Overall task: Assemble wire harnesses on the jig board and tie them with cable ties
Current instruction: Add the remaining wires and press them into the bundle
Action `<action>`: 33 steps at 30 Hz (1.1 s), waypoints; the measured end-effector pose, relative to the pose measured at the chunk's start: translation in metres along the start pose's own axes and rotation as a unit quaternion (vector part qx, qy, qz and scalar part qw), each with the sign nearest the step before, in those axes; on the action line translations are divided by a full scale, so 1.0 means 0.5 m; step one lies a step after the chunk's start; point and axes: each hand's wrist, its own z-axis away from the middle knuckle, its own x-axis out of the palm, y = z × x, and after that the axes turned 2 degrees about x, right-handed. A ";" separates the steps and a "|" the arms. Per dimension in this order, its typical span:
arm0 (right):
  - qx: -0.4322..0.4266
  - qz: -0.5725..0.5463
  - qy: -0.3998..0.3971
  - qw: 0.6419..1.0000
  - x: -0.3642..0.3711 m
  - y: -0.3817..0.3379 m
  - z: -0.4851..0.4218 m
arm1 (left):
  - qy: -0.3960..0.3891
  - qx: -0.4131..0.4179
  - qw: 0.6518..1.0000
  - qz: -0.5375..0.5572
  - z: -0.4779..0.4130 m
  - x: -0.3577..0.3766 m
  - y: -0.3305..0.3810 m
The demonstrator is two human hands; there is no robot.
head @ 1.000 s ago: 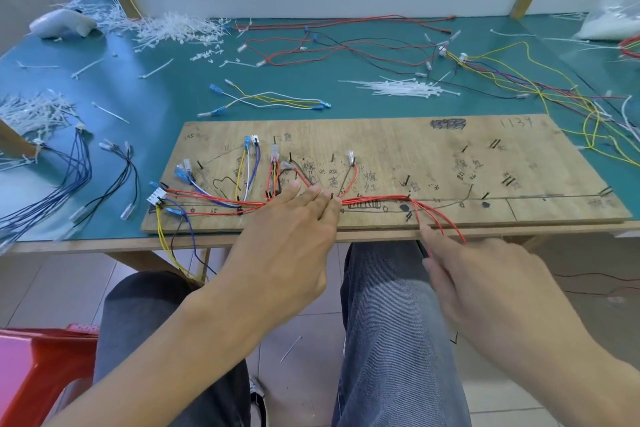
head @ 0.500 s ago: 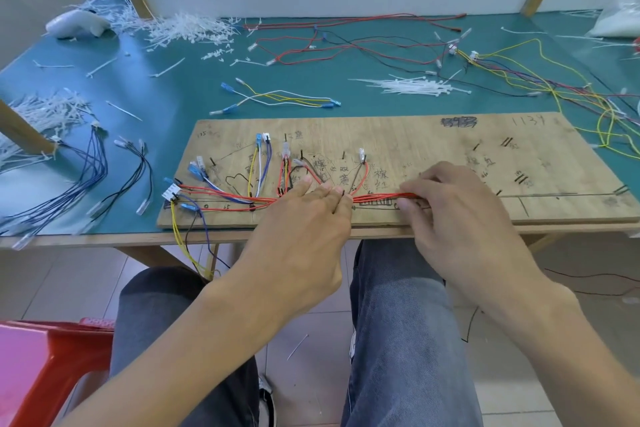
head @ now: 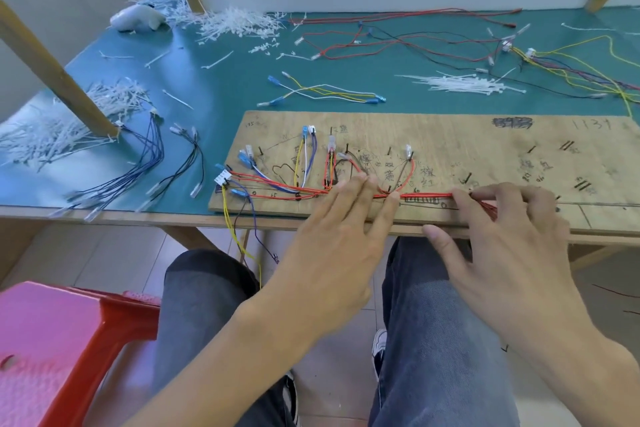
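Note:
A wooden jig board (head: 450, 149) lies at the near edge of the green table. Red, blue, yellow and white wires with connectors are routed over its left half. A bundle of red wires (head: 426, 196) runs right along the board's front line. My left hand (head: 346, 229) lies with straight fingers pressing the wires down at the board's middle. My right hand (head: 509, 229) holds the red bundle between curled fingers, drawn out to the right; its thumb points left below the board edge. A pile of white cable ties (head: 467, 84) lies behind the board.
Loose red, black and yellow wires (head: 415, 42) spread over the far table. More cable ties (head: 235, 22) are heaped at the back left and at the left edge (head: 52, 128). Blue and black leads (head: 145, 163) lie left of the board. A red stool (head: 69, 340) stands below left.
My right hand came up from below the table edge onto the board and slid right along the red bundle. My left hand stayed pressing the wires. The view shifted left.

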 end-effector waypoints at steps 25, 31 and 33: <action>-0.122 -0.321 -0.212 0.915 0.023 -0.204 0.105 | 0.163 0.061 0.982 -0.073 0.124 0.017 -0.230; -0.115 -0.290 -0.265 0.912 0.036 -0.267 0.091 | 0.188 0.048 0.981 -0.009 0.125 0.014 -0.239; -0.099 -0.280 -0.250 0.921 0.034 -0.269 0.091 | 0.194 0.045 0.980 0.000 0.126 0.014 -0.241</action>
